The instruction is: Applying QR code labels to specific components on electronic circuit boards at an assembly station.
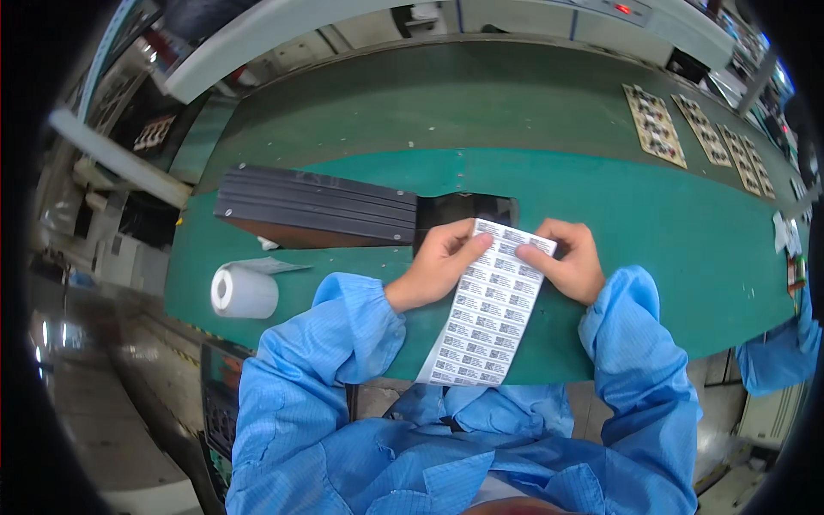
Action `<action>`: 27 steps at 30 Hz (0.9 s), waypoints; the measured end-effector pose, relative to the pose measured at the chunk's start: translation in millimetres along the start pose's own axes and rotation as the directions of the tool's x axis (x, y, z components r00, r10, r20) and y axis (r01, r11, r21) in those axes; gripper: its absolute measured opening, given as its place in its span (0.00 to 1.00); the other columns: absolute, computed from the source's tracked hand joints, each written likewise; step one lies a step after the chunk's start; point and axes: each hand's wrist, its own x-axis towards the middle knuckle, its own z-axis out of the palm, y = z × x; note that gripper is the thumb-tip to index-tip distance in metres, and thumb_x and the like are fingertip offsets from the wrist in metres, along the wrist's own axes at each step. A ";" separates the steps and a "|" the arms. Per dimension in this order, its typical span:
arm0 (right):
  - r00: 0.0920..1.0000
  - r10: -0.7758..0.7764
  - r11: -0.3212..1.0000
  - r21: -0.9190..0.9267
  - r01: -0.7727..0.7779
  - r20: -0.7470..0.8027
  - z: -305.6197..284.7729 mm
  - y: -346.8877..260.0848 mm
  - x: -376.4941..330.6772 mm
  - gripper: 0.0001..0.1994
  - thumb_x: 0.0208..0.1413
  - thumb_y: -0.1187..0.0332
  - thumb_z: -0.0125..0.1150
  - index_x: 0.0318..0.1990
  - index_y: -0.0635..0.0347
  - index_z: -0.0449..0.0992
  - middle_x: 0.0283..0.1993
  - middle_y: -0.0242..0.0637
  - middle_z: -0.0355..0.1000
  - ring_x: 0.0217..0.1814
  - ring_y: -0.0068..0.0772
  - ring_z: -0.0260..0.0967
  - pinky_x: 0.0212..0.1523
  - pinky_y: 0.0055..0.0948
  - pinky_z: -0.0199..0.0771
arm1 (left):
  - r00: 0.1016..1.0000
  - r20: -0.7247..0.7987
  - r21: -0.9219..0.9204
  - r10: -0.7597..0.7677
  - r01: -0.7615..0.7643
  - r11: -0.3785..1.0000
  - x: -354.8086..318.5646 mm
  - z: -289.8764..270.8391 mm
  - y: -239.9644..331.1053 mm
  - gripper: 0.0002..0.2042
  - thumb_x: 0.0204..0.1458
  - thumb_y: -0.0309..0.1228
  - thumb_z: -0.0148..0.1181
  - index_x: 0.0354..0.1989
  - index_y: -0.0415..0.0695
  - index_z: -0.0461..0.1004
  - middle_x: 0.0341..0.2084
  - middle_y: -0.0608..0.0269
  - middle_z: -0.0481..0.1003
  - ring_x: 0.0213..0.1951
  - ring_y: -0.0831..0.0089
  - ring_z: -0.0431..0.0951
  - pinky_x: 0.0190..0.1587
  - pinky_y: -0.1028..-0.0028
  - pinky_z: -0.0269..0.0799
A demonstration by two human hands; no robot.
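1. While both hands work at the edge of a green conveyor belt (652,223), a person in blue sleeves (343,335) holds a long white sheet of small printed labels (489,305) w/ both hands.
2. L hand (433,266): fingers curled, thumb pressed on the sheet's upper left edge, gripping the label sheet.
3. R hand (571,262): fingers bent narrow, fingertip pinching at the sheet's top right corner; can't tell if a single label is being lifted.
4. Label sheet runs from the hands diagonally down toward the person's body, its lower end hanging past the belt edge, between the forearms.
5. Black ribbed tray stack (318,208) lies on the belt just beyond the L hand; a dark opening sits right behind the sheet's top.
6. White tape roll (245,292) rests on the belt left of the L forearm, near but apart.
7. Several circuit board panels (657,124) lie in a row far up the belt at right, well apart from the hands.
8. Another person's blue sleeve (781,348) shows at the right edge.
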 end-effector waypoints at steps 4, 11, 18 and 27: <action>1.000 -0.012 0.999 -0.052 0.012 -0.004 5.8 -3.7 2.9 0.09 0.57 0.69 0.66 0.29 0.66 0.77 0.29 0.37 0.78 0.31 0.21 0.73 0.32 0.23 0.71 | 1.000 -0.018 -0.019 0.022 -0.022 1.000 2.3 -7.2 -6.4 0.11 0.64 0.32 0.54 0.43 0.36 0.74 0.35 0.65 0.79 0.36 0.84 0.77 0.36 0.80 0.73; 0.996 -0.092 0.995 0.028 0.092 -0.014 10.4 10.6 8.8 0.08 0.55 0.69 0.69 0.31 0.64 0.77 0.28 0.33 0.78 0.28 0.17 0.72 0.28 0.20 0.69 | 1.000 0.007 -0.040 0.017 -0.016 0.999 0.0 -12.2 -3.6 0.09 0.64 0.32 0.54 0.40 0.37 0.74 0.32 0.66 0.79 0.34 0.85 0.77 0.35 0.81 0.73; 0.991 -0.125 0.992 -0.034 0.123 -0.049 11.8 8.3 9.5 0.08 0.55 0.70 0.68 0.32 0.64 0.75 0.28 0.34 0.78 0.28 0.17 0.73 0.28 0.20 0.70 | 0.998 0.013 0.016 0.059 -0.059 0.998 6.0 -17.1 -13.1 0.09 0.64 0.32 0.54 0.38 0.38 0.73 0.31 0.66 0.78 0.34 0.86 0.76 0.34 0.81 0.73; 0.979 -0.185 0.976 -0.130 0.173 -0.082 13.2 12.7 9.9 0.09 0.58 0.68 0.65 0.30 0.65 0.78 0.23 0.35 0.77 0.24 0.18 0.73 0.24 0.20 0.68 | 0.999 -0.014 -0.007 0.044 -0.044 0.999 5.6 -14.3 -12.9 0.09 0.65 0.32 0.54 0.36 0.39 0.71 0.31 0.67 0.77 0.34 0.87 0.76 0.33 0.81 0.72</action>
